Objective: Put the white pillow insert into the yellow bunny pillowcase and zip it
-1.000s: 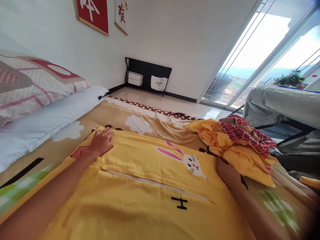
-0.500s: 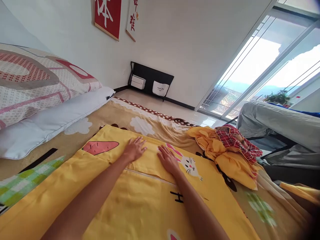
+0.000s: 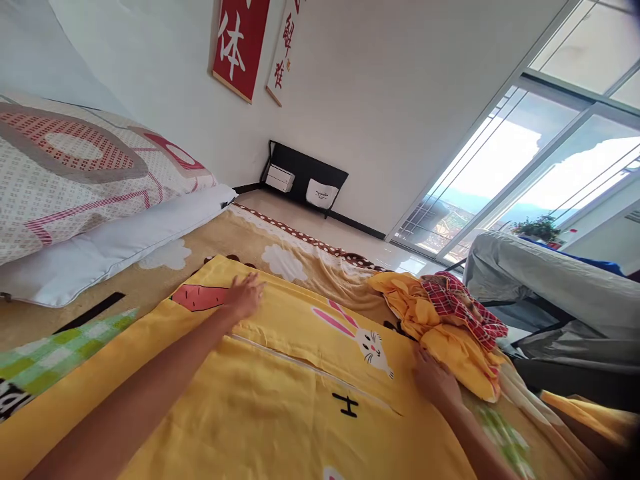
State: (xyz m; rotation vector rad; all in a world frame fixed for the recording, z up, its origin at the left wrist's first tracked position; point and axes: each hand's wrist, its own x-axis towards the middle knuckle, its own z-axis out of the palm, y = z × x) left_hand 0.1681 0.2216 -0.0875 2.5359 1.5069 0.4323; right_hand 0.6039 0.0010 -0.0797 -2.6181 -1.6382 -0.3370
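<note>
A yellow fabric cover (image 3: 280,387) lies spread flat before me, printed with a carrot, a white rabbit and a letter H. A zip seam (image 3: 295,361) crosses it below the rabbit. My left hand (image 3: 246,297) rests on the far part of the cover beside the carrot print, palm down with its fingers stretched out. Over at the cover's right edge, right of the rabbit, lies my right hand (image 3: 436,379), fingers extended on the fabric and nothing visible in them.
Beneath the cover is a tan patterned blanket (image 3: 210,233). A patterned pillow (image 3: 90,180) sits on a white one (image 3: 125,237) at left. Crumpled yellow and red plaid cloth (image 3: 455,310) lies at right, near a grey-covered piece of furniture (image 3: 550,280).
My hands have spread apart. The right one has slid from the rabbit's ears to the right edge of the cover; the left has shifted left toward the carrot. The view has tilted slightly.
</note>
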